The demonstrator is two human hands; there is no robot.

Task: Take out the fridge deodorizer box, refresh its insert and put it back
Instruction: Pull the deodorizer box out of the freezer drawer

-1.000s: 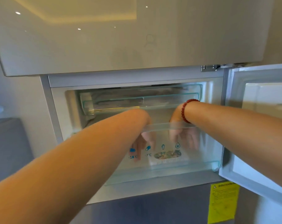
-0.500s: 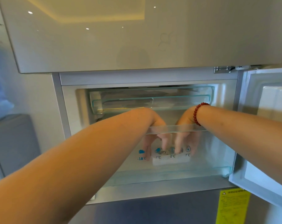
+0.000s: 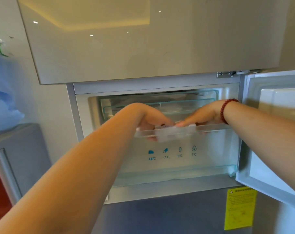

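both hands, left hand (image 3: 153, 119) and right hand (image 3: 202, 115), are clamped on the white deodorizer box (image 3: 175, 133) at the clear drawer (image 3: 216, 128) rim, roughly 12 o'clock of the compartment; two-sided hold probably keeps it level clearing that lip

both hands have come up out of the clear drawer (image 3: 216, 149), lifting the white box (image 3: 175, 133) from low down near the temperature labels (image 3: 172, 154) to the drawer's top rim. the left hand (image 3: 153, 118) and right hand (image 3: 204, 114) now grip it from either end, and the labels show uncovered.
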